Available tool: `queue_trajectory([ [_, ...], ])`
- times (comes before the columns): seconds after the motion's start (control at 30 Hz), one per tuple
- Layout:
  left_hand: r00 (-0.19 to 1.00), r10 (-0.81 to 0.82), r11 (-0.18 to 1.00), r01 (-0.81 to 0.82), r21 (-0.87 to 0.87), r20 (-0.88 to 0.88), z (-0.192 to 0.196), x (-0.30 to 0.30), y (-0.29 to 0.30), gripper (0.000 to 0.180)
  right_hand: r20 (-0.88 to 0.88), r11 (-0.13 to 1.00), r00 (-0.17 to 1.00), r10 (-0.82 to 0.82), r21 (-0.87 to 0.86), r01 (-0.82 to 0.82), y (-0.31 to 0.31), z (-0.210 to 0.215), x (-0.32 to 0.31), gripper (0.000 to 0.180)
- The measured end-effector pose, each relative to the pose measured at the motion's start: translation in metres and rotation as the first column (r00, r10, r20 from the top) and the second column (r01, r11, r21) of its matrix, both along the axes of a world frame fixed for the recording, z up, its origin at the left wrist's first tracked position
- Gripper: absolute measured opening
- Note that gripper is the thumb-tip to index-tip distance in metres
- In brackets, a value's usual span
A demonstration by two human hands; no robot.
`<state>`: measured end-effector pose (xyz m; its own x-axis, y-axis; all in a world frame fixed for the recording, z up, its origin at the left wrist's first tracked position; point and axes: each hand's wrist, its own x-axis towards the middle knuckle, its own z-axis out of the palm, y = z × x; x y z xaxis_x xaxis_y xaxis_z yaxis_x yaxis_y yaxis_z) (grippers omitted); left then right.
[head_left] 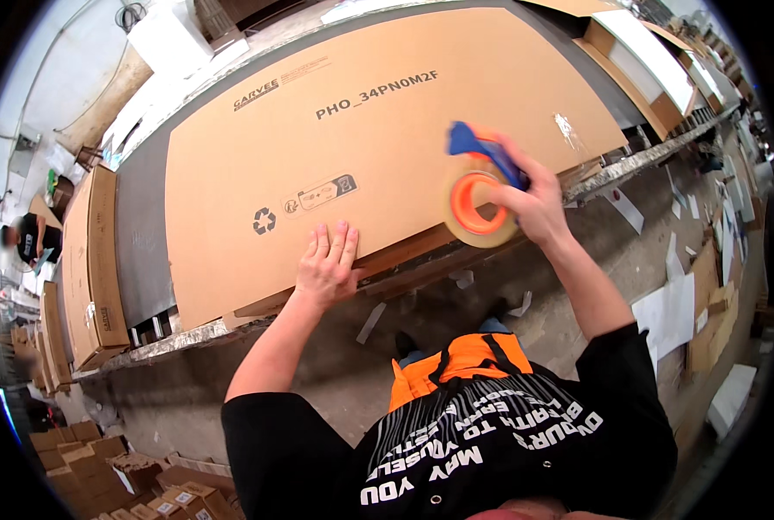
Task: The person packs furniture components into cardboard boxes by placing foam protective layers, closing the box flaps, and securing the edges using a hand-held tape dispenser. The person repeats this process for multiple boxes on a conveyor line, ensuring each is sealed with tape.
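A large flat cardboard box (pixel 387 147) lies on the conveyor in front of me, its upper face printed with dark marks. My left hand (pixel 328 263) rests flat on the box near its front edge, fingers stretched out. In my right hand (pixel 538 201) is a tape dispenser (pixel 484 147) with a blue body and an orange hub carrying a roll of tape. The hand grips it above the front edge, right of the box's middle, slightly smeared by motion. A shiny strip of tape (pixel 564 130) sticks to the box near its right end.
Another long carton (pixel 101 260) stands on the line at the left, and open cartons with white foam (pixel 643 61) are at the far right. A person in black (pixel 38 238) works at the far left. Paper and cardboard scraps (pixel 664 321) litter the floor; stacked boxes (pixel 88 468) stand lower left.
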<state>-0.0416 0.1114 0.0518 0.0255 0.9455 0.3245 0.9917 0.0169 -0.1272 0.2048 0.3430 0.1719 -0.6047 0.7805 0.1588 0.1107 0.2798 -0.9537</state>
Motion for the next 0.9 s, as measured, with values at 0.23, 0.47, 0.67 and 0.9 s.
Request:
queue_trajectory([
  [0.23, 0.999, 0.011, 0.995, -0.015, 0.1, 0.038, -0.005, -0.004, -0.003, 0.075, 0.637, 0.732, 0.754, -0.157, 0.588, -0.344, -0.018, 0.048, -0.122, 0.05],
  [0.47, 0.995, -0.014, 0.996, 0.005, 0.087, 0.099, -0.008, 0.0, 0.001, 0.073, 0.977, 0.842, 0.173, 0.125, -0.012, -0.539, 0.013, 0.038, -0.122, 0.036],
  [0.67, 0.996, 0.012, 0.996, -0.019, 0.086, 0.086, -0.006, 0.0, -0.013, 0.07, 0.963, 0.815, 0.173, 0.207, -0.072, -0.575, -0.054, -0.028, 0.0, 0.042],
  [0.9, 1.0, -0.023, 0.996, 0.021, 0.086, 0.013, 0.0, 0.003, -0.003, 0.07, 0.948, 0.857, 0.296, 0.113, 0.058, -0.512, -0.065, -0.076, -0.039, 0.026],
])
